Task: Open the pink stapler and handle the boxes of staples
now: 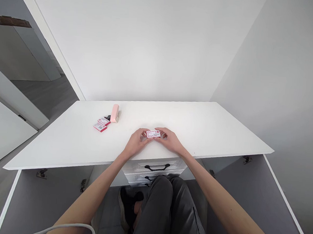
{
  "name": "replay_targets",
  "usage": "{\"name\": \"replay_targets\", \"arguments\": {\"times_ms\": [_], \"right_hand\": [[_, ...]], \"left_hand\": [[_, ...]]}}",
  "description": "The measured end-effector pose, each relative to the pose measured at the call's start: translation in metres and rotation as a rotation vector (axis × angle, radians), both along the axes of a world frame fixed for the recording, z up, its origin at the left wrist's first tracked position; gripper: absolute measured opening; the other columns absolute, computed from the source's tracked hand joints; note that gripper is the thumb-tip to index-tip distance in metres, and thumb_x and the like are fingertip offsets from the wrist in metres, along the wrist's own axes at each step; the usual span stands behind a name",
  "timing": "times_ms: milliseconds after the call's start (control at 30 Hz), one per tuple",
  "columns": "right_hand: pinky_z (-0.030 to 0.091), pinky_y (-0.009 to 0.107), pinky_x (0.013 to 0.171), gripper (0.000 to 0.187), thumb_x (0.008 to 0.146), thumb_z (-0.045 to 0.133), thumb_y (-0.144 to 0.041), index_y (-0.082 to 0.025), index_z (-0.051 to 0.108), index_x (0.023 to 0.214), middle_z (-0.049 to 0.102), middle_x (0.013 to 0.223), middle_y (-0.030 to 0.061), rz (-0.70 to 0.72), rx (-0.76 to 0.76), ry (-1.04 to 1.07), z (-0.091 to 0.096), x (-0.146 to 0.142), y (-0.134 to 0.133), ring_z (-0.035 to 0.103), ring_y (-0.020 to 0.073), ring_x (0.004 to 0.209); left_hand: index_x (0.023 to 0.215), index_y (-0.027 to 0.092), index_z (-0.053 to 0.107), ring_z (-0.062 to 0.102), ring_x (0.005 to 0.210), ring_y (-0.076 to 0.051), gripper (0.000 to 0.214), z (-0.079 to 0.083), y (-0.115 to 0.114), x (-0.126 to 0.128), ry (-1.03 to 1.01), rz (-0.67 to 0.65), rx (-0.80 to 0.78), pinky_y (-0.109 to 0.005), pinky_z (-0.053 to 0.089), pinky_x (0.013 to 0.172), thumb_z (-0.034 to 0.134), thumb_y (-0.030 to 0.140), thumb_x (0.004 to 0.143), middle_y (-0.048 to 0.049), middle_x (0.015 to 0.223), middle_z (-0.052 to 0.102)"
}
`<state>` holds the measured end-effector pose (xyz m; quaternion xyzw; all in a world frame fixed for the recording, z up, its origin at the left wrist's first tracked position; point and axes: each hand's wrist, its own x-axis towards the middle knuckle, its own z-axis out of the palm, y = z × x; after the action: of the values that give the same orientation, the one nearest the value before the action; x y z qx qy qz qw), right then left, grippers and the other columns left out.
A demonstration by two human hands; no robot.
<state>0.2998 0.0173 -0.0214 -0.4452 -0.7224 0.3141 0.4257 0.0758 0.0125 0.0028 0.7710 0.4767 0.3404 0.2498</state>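
A small red and white box, likely of staples (153, 133), is held level just above or on the desk near its front edge. My left hand (137, 142) pinches its left end, thumb below and fingers behind. On the right end, my right hand (170, 140) grips it the same way. Further left lie two similar red and white boxes (100, 127), one partly against the other. Beside them stands a pink stapler (114, 113), and a small black object (107, 117), too small to make out, sits between stapler and boxes.
The white desk top (211, 127) meets a wall at the back. Beneath it are drawers with black handles (157, 167) and open cabinet spaces on both sides. My legs (161, 209) are under the front edge. A white cable (70, 225) crosses my left forearm.
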Motion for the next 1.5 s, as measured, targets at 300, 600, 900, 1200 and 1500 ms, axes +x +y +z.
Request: {"name": "replay_targets", "arguments": {"times_ms": [300,600,900,1200,1500], "right_hand": [[0.057,0.039,0.09,0.041,0.088,0.066,-0.031,-0.022,0.064,0.127,0.074,0.113,0.0065,-0.064,-0.054,0.072,0.001,0.0,-0.003,0.067,0.0182,0.092],[0.057,0.038,0.09,0.033,0.089,0.062,-0.031,-0.022,0.067,0.12,0.075,0.107,0.0047,-0.079,-0.078,0.092,-0.002,0.001,-0.005,0.068,0.0178,0.092],[0.057,0.037,0.088,0.032,0.088,0.062,-0.031,-0.023,0.066,0.119,0.075,0.106,0.0044,-0.088,-0.073,0.093,-0.003,0.001,-0.003,0.069,0.0184,0.094],[0.057,0.037,0.086,0.031,0.088,0.061,-0.031,-0.023,0.067,0.117,0.075,0.105,0.0041,-0.091,-0.065,0.054,0.001,-0.001,-0.005,0.068,0.0183,0.091],[0.055,0.042,0.093,0.026,0.09,0.06,-0.031,-0.024,0.07,0.113,0.074,0.115,0.0061,-0.118,0.013,-0.042,0.005,-0.002,-0.007,0.067,0.0219,0.101]], "left_hand": [[0.118,0.022,0.064,0.056,0.122,-0.031,0.038,-0.001,0.004,-0.063,0.226,0.191,0.234,-0.049,0.044,0.109,0.062,0.051,0.094,-0.0119,0.123,0.063],[0.115,0.021,0.068,0.046,0.129,-0.039,0.046,0.014,-0.011,-0.172,0.51,0.446,0.412,-0.059,0.036,0.113,0.056,0.059,0.092,-0.0171,0.133,0.057],[0.127,0.022,0.058,0.045,0.132,-0.043,0.053,0.027,-0.022,-0.2,0.544,0.493,0.486,-0.063,0.036,0.112,0.056,0.058,0.09,-0.0194,0.137,0.054],[0.137,0.021,0.051,0.046,0.138,-0.039,0.052,0.026,-0.02,-0.159,0.555,0.269,0.465,-0.058,0.038,0.115,0.054,0.052,0.095,-0.0191,0.148,0.049],[0.137,0.023,0.053,0.045,0.147,-0.031,0.043,0.007,0.003,-0.033,0.412,-0.071,0.361,-0.054,0.035,0.122,0.051,0.044,0.101,-0.014,0.153,0.054]]}}
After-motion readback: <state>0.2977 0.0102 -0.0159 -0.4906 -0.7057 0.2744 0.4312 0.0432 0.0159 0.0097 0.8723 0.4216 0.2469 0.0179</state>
